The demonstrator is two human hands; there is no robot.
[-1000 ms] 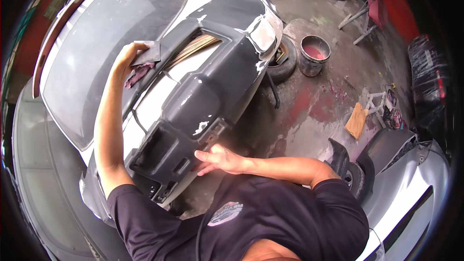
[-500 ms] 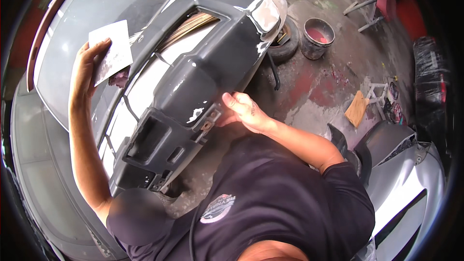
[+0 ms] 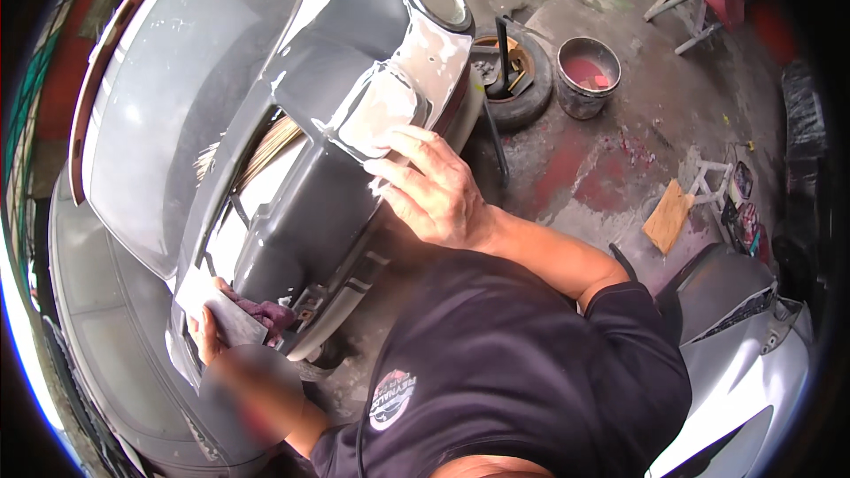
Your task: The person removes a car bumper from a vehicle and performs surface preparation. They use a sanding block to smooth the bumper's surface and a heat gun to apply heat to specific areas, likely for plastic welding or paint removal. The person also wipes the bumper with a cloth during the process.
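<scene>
A dark grey car bumper [image 3: 297, 199] stretches diagonally before me, with pale filler patches [image 3: 385, 111] at its far corner. My right hand [image 3: 434, 186] lies against that corner, fingers stretched out and their tips on the lower edge of a patch; nothing shows in it. At lower left my left hand [image 3: 208, 336] grips a flat white-grey sheet [image 3: 235, 319]. A crumpled purple cloth [image 3: 270, 312] shows beside the sheet; whether the hand holds it too, I cannot tell. A blur covers part of my left forearm.
A bucket [image 3: 589, 80] with reddish contents stands beyond the bumper, next to a tyre [image 3: 522, 102] with odds and ends inside. An orange-brown sheet [image 3: 668, 217] lies on the floor at right. A silver-grey body panel [image 3: 744, 363] is close at lower right.
My right hand has gone from the bumper's lower middle to the filler patch at its far corner. My left hand has come down and nearer with the sheet. The view has shifted along the bumper.
</scene>
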